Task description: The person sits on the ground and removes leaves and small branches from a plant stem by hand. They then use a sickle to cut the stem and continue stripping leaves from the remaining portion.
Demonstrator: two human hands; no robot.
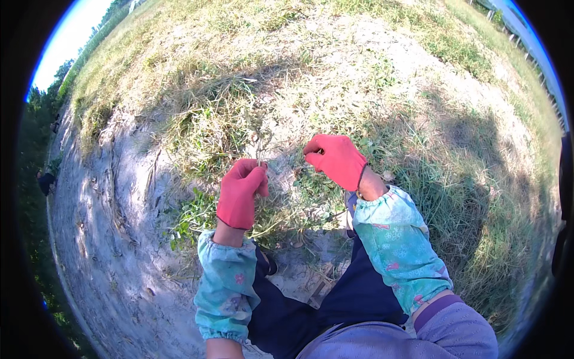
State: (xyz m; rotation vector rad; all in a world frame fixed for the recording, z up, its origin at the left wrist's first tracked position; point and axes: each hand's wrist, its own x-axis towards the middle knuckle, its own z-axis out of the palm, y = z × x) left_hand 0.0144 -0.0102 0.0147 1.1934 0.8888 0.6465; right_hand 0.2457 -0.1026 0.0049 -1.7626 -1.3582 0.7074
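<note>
My left hand (242, 193), in a red glove, is closed with thumb and forefinger pinching a thin plant stem (259, 150) that stands up from the fingertips. Its upper end blends into the dry grass behind. My right hand (336, 159), also in a red glove, is held up to the right with curled fingers; whether anything is between them cannot be made out. Below both hands lie cut grass and weeds (309, 193), with a leafy green plant (193, 217) beside my left wrist.
Heaped grass (448, 202) lies to the right in partial shadow. Bare pale soil (112, 233) with dry stalks spreads to the left. My shoe (350, 213) is beneath my right wrist. A dark figure, probably a person (45, 181), is at the far left edge.
</note>
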